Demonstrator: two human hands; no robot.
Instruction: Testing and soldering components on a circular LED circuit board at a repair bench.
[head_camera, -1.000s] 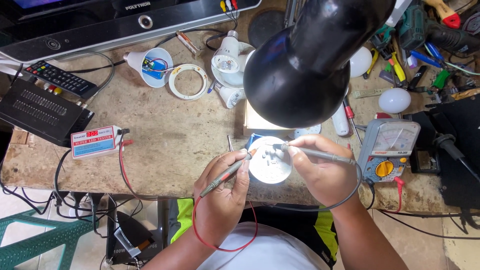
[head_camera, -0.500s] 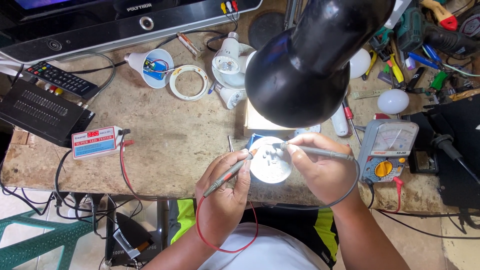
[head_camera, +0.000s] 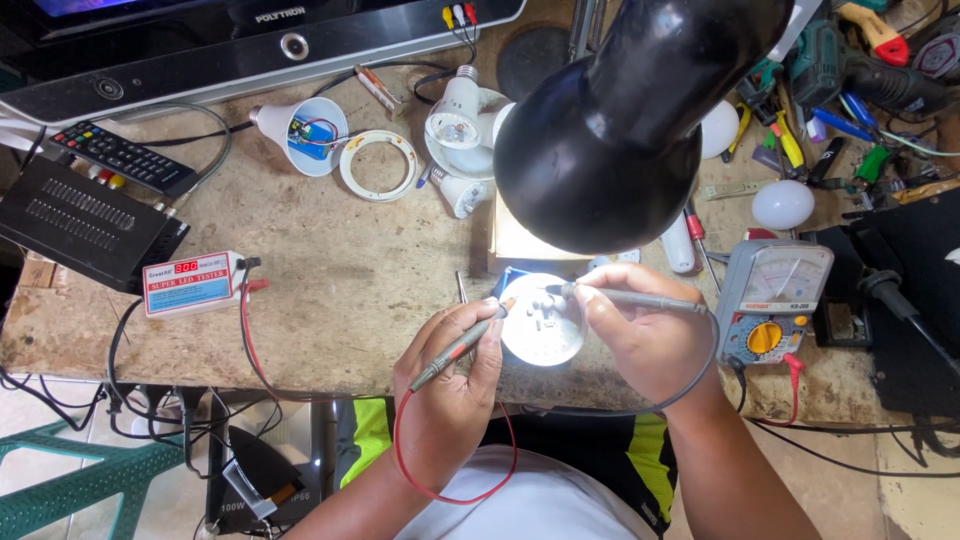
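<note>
Head view is showing a person sitting close against the tabletop, working under a big black lamp. Nearest to the person, the left hand is pinching a test probe with a red wire, fingers closed narrow around it. The right hand is holding a second probe with a black wire in the same tight way. Both tips are pointing down at a round white light board lying flat between the hands, near the front edge. Just right of it, a grey meter with a needle dial is sitting. To the left, a small white tester box is resting. Farther back, opened white bulbs and a white ring are lying about, with a black remote beyond.

I think a probe tip could be slipping off its tiny spot, because the board is not clamped down. The two tips could also be touching each other and giving a wrong reading.
</note>
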